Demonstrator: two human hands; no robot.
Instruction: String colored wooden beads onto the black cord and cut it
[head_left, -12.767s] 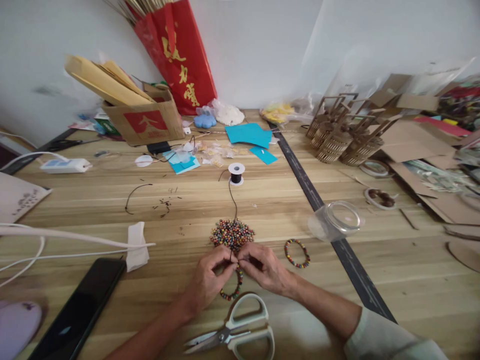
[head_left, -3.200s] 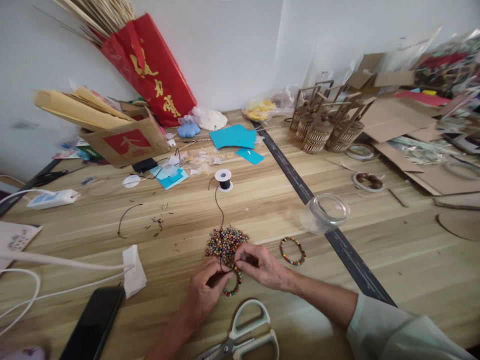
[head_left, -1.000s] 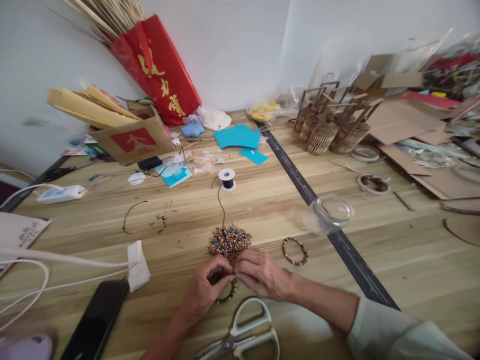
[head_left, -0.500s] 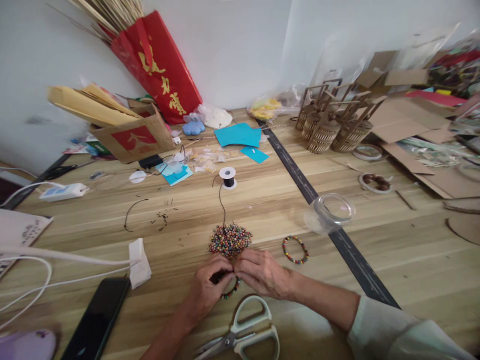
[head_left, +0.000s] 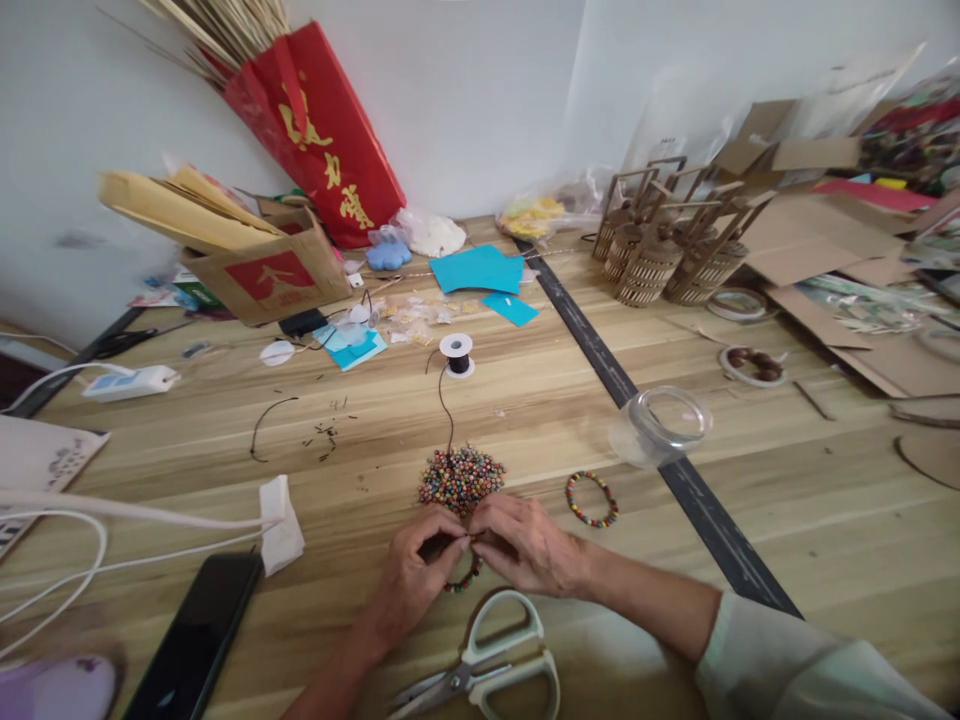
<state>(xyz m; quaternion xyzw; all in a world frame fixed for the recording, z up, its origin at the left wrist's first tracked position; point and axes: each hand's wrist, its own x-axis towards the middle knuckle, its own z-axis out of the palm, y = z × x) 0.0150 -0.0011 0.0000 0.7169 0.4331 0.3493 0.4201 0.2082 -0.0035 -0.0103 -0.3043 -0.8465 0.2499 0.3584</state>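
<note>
My left hand (head_left: 420, 572) is closed in a pinch on a multicoloured beaded bracelet (head_left: 466, 582), whose lower curve hangs below the fingertips. Meeting it from the other side, my right hand (head_left: 529, 545) pinches at the top of the loop, where a bit of thin dark cord shows between the fingertips. Just beyond both hands lies a heap of small coloured beads (head_left: 461, 478). A black cord runs from the heap to a white spool (head_left: 457, 356). Scissors with pale handles (head_left: 501, 652) lie below the hands. Another beaded bracelet (head_left: 592, 499) rests to the right.
A clear roll of tape (head_left: 667, 420) sits right of the hands on a dark strip (head_left: 712, 530). At left are a phone (head_left: 196, 635), white cables and a power strip (head_left: 131, 382). Blue paper (head_left: 477, 269), a red bag (head_left: 315, 130) and small woven lanterns (head_left: 652, 265) stand farther back.
The fingertips have shifted slightly, with a small gap now showing more cord between them. The bracelet's hanging loop shows a little differently; everything else stays in place.
</note>
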